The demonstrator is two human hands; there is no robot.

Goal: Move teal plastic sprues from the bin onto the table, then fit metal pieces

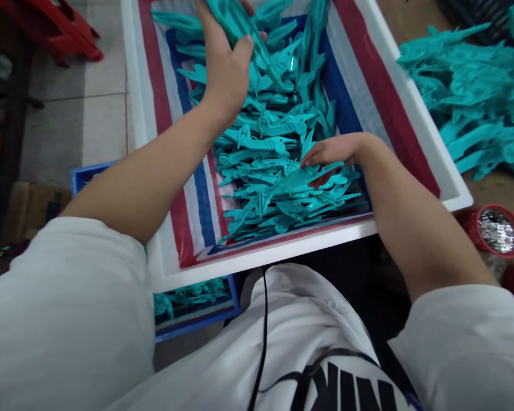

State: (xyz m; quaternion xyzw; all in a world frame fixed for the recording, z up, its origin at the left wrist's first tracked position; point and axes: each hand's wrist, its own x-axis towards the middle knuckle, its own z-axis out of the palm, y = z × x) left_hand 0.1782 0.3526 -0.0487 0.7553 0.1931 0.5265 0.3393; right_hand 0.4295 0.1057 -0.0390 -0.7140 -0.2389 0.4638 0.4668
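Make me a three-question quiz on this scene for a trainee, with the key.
1. Multiple choice: what does the left hand grip? A) a red lid, B) teal plastic pieces, C) a strip of cloth.
2. True or false: the right hand is over the pile inside the white tray.
3. Fill in the blank: the round red container right of the tray holds small ____ bits.

Key: 1) B; 2) true; 3) silver.
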